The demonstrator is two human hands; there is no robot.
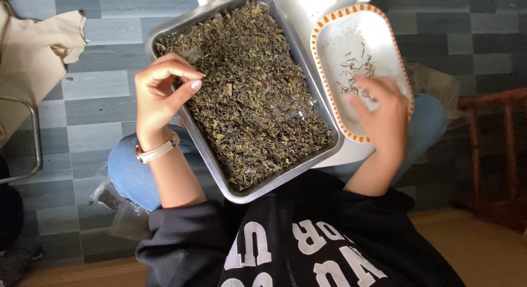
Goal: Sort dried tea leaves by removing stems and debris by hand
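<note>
Grey wood-look floor planks (99, 95) fill the background, seen from above past our knees. Far left, a beige cloth (33, 56) lies bunched, with a bent metal tube frame (34, 138) below it. By our left knee a clear plastic bag (118, 207) sits crumpled on the floor; no label on it that we can make out.

Our left hand (162, 95) hovers at the left rim of the metal tray (236, 191), which rests across our lap in blue jeans. Thumb and forefinger are pinched together, other fingers curled; whether anything small sits in the pinch, we cannot tell. A pale strap watch (158, 149) circles the wrist.

Tray is rectangular, shiny steel, tilted diagonally in view, filled edge to edge with dried dark green-brown leaf pieces (247, 95).

Just beside the tray's right edge, touching or nearly so, lies a white oblong dish (384, 23) with an orange dashed rim. A thin scatter of stems (354, 73) lies on its floor. Our right hand (381, 114) is over the near end of the dish, motion-blurred, fingers loosely bent downward; what it holds, if anything, we cannot tell.

Far right, a reddish wooden rail (494, 100) stands against the floor. Bottom centre, our black sweatshirt with white lettering.
</note>
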